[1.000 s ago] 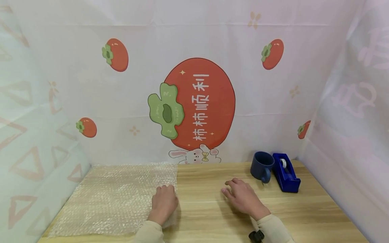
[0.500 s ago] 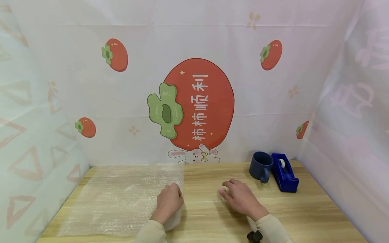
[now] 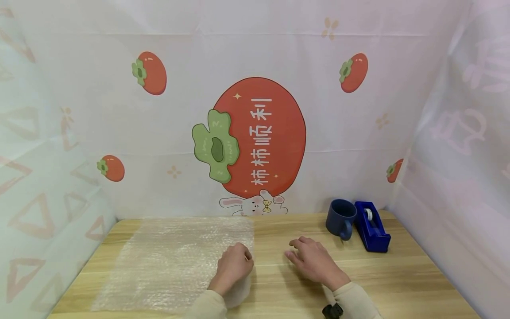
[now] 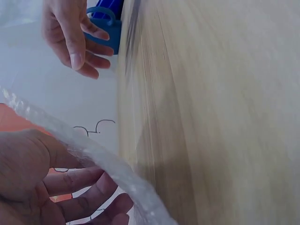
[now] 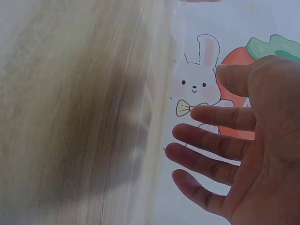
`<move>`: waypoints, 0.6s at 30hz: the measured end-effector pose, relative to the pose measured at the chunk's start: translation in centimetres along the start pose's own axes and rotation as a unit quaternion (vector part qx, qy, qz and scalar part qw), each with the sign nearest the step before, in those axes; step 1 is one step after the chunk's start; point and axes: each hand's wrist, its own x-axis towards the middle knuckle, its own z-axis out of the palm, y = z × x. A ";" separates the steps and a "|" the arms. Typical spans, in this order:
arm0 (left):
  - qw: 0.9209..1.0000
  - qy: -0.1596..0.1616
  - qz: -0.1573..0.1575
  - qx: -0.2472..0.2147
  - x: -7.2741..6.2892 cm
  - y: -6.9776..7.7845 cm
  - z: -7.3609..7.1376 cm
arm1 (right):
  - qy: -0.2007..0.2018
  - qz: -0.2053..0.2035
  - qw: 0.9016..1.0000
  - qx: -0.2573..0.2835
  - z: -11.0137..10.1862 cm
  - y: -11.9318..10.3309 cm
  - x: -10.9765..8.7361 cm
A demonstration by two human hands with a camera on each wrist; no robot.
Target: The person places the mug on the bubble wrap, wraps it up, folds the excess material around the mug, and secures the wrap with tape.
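Observation:
A sheet of clear bubble wrap (image 3: 167, 261) lies over the left and middle of the wooden table. My left hand (image 3: 233, 268) pinches its right edge between thumb and fingers; in the left wrist view the edge of the bubble wrap (image 4: 119, 173) runs through the curled fingers, raised off the table. My right hand (image 3: 314, 261) hovers over the table to the right of the sheet, its fingers loosely spread and holding nothing, as the right wrist view of that hand (image 5: 243, 140) also shows.
At the back right stand a dark blue mug (image 3: 340, 218) and, beside it, a blue tape dispenser (image 3: 372, 228) with a roll of tape. A printed cloth wall (image 3: 179, 110) rises behind the wooden table (image 3: 390, 283), and more cloth closes both sides.
My left hand has moved to the right, dragging the bubble wrap with it, so the sheet's left edge has slid away from the table's left side. The right hand has barely moved.

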 end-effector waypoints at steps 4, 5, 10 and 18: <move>1.000 -0.009 0.009 -0.021 0.0 0.7 0.4 | 0.000 -0.001 1.000 0.001 0.1 -0.1 0.0; 1.000 -0.011 0.011 -0.026 0.0 0.9 0.5 | -0.001 -0.001 1.000 0.002 0.1 -0.1 0.0; 0.999 -0.015 0.016 -0.036 0.1 1.5 1.2 | -0.017 0.006 1.000 0.014 0.1 -0.2 0.1; 0.999 -0.008 0.021 -0.031 0.3 2.1 1.6 | -0.038 0.009 0.999 0.033 0.0 -0.8 0.3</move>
